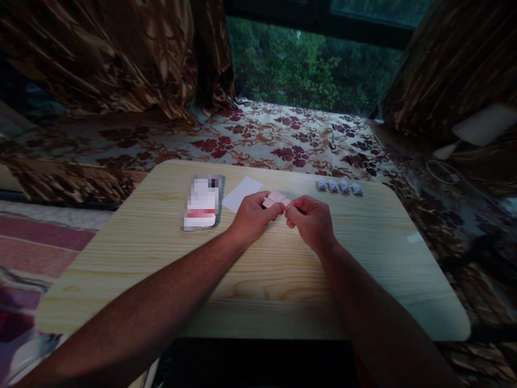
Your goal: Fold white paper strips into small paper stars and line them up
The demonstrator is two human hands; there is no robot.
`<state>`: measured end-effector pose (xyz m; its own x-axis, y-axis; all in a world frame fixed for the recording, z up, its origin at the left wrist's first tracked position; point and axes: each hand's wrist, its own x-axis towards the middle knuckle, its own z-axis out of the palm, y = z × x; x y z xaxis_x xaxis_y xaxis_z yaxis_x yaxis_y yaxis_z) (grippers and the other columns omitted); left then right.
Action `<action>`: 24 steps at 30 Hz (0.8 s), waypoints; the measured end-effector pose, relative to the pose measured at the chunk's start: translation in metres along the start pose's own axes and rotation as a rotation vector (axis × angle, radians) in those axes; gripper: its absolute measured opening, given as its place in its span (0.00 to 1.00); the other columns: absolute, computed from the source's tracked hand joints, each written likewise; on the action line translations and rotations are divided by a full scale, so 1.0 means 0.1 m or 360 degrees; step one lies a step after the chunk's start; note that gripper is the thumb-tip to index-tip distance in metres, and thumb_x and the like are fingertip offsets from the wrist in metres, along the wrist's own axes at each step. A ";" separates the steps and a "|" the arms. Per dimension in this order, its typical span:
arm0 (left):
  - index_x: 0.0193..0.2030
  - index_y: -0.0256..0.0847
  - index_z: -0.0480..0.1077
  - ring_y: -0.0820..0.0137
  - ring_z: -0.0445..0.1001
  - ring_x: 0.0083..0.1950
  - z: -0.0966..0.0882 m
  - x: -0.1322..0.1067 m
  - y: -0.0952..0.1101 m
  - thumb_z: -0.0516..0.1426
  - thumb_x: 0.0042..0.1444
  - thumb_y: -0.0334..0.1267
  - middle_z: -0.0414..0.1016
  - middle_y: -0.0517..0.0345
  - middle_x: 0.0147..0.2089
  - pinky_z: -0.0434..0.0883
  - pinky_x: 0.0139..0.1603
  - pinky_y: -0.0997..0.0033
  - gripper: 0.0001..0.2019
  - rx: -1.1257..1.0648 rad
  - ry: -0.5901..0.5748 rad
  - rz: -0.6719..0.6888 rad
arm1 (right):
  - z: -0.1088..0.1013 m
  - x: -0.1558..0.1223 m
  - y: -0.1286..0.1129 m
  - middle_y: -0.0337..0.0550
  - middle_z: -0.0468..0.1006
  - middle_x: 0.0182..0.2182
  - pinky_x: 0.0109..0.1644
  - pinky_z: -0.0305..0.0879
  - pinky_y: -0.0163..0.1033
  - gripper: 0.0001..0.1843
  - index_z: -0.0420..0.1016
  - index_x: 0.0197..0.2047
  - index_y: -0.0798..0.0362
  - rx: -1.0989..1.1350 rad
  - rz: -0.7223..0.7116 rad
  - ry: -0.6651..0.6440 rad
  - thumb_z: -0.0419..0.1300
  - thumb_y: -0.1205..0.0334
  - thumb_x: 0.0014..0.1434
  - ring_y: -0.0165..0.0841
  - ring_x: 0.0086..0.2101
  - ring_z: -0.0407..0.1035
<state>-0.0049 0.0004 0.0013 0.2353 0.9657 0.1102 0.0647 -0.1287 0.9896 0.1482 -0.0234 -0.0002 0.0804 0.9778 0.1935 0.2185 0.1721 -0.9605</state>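
Observation:
Between my two hands, above the middle of the table, is a small piece of folded white paper with crease lines fanning across it. My left hand pinches its left side between thumb and fingers. The fingertips of my right hand are closed on its right corner. Just behind my left hand lies a flat sheet of white paper. To the right and farther back, several small folded paper shapes stand in a row.
A phone, partly pixelated, lies left of the paper on the wooden table. Behind the table is a ledge with a floral cloth below a window. A white lamp stands at the right. Striped bedding lies at the left.

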 end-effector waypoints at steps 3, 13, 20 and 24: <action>0.32 0.36 0.73 0.75 0.65 0.26 0.00 0.00 0.01 0.60 0.52 0.40 0.70 0.63 0.25 0.60 0.28 0.74 0.09 0.0026 -0.0033 -0.0007 | -0.01 0.01 0.01 0.36 0.73 0.16 0.22 0.58 0.32 0.06 0.73 0.25 0.54 0.0047 0.0029 -0.0032 0.61 0.63 0.52 0.27 0.17 0.65; 0.32 0.35 0.74 0.75 0.65 0.27 -0.03 0.00 0.02 0.60 0.53 0.40 0.71 0.62 0.25 0.59 0.29 0.74 0.09 0.0194 -0.0077 0.0058 | -0.02 0.02 0.02 0.34 0.70 0.16 0.22 0.54 0.33 0.06 0.73 0.25 0.54 -0.0044 -0.0026 0.0002 0.61 0.63 0.51 0.26 0.17 0.61; 0.32 0.35 0.74 0.75 0.65 0.27 -0.02 0.00 0.01 0.60 0.53 0.40 0.71 0.62 0.25 0.60 0.29 0.74 0.09 0.0103 -0.0105 0.0007 | -0.03 0.00 0.01 0.34 0.69 0.16 0.21 0.51 0.33 0.07 0.73 0.25 0.54 -0.0106 -0.0083 0.0019 0.61 0.62 0.51 0.25 0.17 0.59; 0.32 0.36 0.73 0.75 0.65 0.27 -0.02 -0.01 0.04 0.60 0.52 0.40 0.70 0.62 0.25 0.59 0.29 0.74 0.09 0.0083 -0.0105 -0.0008 | -0.03 0.00 0.02 0.34 0.69 0.16 0.21 0.52 0.33 0.07 0.73 0.25 0.54 -0.0083 -0.0078 0.0029 0.61 0.61 0.52 0.26 0.17 0.59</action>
<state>-0.0063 -0.0004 0.0052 0.2981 0.9495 0.0975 0.1160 -0.1374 0.9837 0.1512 -0.0235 -0.0012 0.0857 0.9659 0.2442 0.2731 0.2129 -0.9381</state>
